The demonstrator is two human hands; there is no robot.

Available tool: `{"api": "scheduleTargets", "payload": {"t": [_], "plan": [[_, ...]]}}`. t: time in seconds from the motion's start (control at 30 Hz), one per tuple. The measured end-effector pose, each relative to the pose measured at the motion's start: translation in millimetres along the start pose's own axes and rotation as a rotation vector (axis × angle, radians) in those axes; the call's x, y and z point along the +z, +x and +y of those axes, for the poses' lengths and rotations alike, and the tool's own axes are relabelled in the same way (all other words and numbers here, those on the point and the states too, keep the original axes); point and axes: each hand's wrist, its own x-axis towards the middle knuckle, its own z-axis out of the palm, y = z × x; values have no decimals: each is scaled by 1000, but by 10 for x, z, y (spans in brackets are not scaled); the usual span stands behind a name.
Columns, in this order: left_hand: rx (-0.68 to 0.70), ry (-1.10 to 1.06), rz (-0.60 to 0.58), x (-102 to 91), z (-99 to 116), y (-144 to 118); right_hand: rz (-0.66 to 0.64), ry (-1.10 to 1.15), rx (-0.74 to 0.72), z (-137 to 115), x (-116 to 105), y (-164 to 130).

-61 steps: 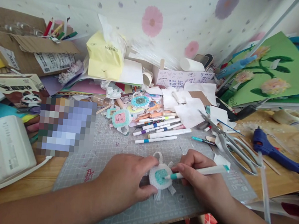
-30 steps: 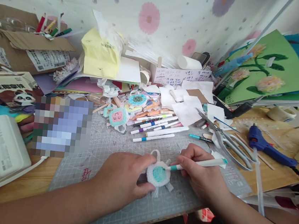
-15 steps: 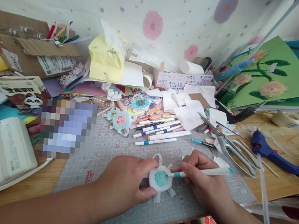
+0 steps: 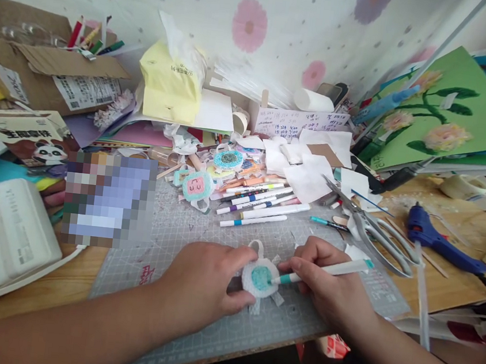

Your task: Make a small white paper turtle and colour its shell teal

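A small round white craft piece (image 4: 246,284) with a teal-coloured centre, a loop at its top and short tabs around it lies on the grey cutting mat (image 4: 133,321). My left hand (image 4: 202,276) pinches its left edge between thumb and fingers. In my right hand (image 4: 324,277) is a white marker (image 4: 347,267) with teal bands, its tip touching the right part of the teal centre. Beyond the hands lie several markers (image 4: 262,201) and a finished-looking piece with a pink face (image 4: 194,185), beside a round blue one (image 4: 228,159).
Large scissors (image 4: 376,236) and a blue glue gun (image 4: 441,237) rest at the right. White paper scraps (image 4: 308,180) lie at the back. On the left are a white device (image 4: 2,238), a panda box (image 4: 30,136) and a cardboard box (image 4: 46,74).
The marker tip has shifted slightly down and left on the teal centre, which looks more filled with colour. The view has tilted a little; my left hand keeps its hold.
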Motion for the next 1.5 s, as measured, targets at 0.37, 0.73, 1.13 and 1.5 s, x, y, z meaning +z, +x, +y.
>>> {"api": "scheduleTargets", "payload": {"t": [0.37, 0.73, 1.13, 1.5], "plan": [[-11, -4, -12, 0, 1, 9, -8, -30, 14, -22, 28, -2], [19, 16, 12, 4, -3, 4, -32, -59, 1, -39, 27, 14], [16, 8, 3, 11, -11, 5, -73, -113, -12, -80, 36, 2], [57, -56, 64, 46, -38, -22, -97, 26, 71, -52, -27, 14]]}}
